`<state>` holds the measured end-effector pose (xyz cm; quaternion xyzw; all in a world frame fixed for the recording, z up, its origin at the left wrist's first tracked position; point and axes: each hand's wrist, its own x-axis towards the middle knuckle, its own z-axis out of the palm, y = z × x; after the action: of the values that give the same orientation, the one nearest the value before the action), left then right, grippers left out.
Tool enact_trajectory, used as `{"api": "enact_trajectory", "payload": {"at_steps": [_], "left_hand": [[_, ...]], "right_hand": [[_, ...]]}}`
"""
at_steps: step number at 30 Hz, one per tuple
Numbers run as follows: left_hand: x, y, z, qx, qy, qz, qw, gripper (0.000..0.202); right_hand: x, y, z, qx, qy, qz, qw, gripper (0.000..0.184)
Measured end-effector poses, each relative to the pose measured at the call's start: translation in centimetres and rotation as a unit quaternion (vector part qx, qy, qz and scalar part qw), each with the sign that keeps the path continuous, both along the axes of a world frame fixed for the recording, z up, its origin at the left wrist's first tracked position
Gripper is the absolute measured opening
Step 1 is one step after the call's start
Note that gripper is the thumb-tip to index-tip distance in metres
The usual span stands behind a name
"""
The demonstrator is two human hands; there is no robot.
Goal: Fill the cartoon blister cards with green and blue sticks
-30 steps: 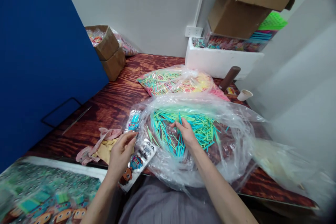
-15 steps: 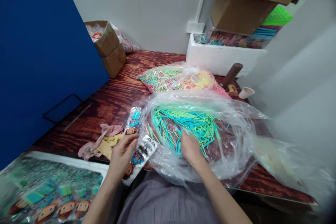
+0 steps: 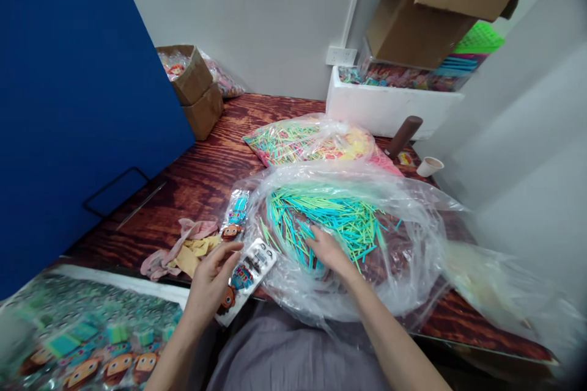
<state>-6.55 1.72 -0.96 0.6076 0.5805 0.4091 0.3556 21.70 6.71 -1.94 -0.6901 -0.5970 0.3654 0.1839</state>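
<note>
Your left hand [image 3: 211, 278] curls beside the printed packet [image 3: 250, 270], thumb and forefinger slightly parted; I can't tell whether its hidden fingers grip. The packet looks light, flexible and slick—best held by its edges. Rightward, green and blue sticks [image 3: 342, 214] lie loose in the clear bag [image 3: 403, 284]—likely light, thin, snappable, best pinched mid-length. Your right hand [image 3: 326, 248] has its fingertips among them, pinch unclear.
</note>
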Motion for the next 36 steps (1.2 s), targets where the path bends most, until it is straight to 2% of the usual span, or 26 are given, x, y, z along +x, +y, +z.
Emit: {"api": "enact_trajectory", "payload": {"at_steps": [4,8,11,13,16,17,19,21,23,29,36], "left_hand": [[0.1,0.1,0.3,-0.007,-0.003,0.0,1.0,0.031],[0.4,0.4,0.9,0.008,0.016,-0.003,1.0,0.03],[0.7,0.3,1.1,0.019,0.027,-0.009,0.999,0.029],[1.0,0.2,1.0,0.016,0.032,-0.014,0.999,0.028],[1.3,0.1,0.8,0.007,0.033,-0.022,0.999,0.026],[1.5,0.1,0.7,0.004,0.031,-0.025,0.999,0.026],[1.9,0.0,0.7,-0.003,0.027,-0.033,0.999,0.026],[2.4,0.0,0.8,-0.009,0.028,-0.042,0.999,0.027],[3.2,-0.1,1.2,-0.011,0.03,-0.053,0.998,0.027],[6.8,-0.4,2.0,-0.009,-0.003,-0.063,0.998,0.028],[11.8,1.3,0.9,0.017,-0.072,-0.073,0.995,0.051]], "right_hand": [[-0.3,0.5,-0.6,-0.012,0.193,-0.044,0.98,0.011],[-0.9,0.3,-0.9,-0.027,0.37,-0.077,0.925,0.023],[-1.0,0.1,-0.8,-0.027,0.45,-0.103,0.887,0.032],[-1.1,0.1,-0.6,-0.004,0.487,-0.123,0.865,0.034],[-1.5,-0.1,-0.3,0.084,0.521,-0.141,0.838,0.031],[-1.6,-0.2,-0.3,0.119,0.512,-0.137,0.84,0.027],[-1.9,-0.8,-0.8,0.171,0.454,-0.112,0.867,0.016],[-2.1,-1.4,-1.6,0.19,0.38,-0.083,0.901,0.011],[-2.2,-2.0,-2.4,0.187,0.34,-0.071,0.919,0.011],[-2.4,-2.7,-2.3,0.173,0.363,-0.073,0.913,0.012],[-2.5,-3.2,-2.8,0.141,0.357,-0.059,0.921,0.019]]}}
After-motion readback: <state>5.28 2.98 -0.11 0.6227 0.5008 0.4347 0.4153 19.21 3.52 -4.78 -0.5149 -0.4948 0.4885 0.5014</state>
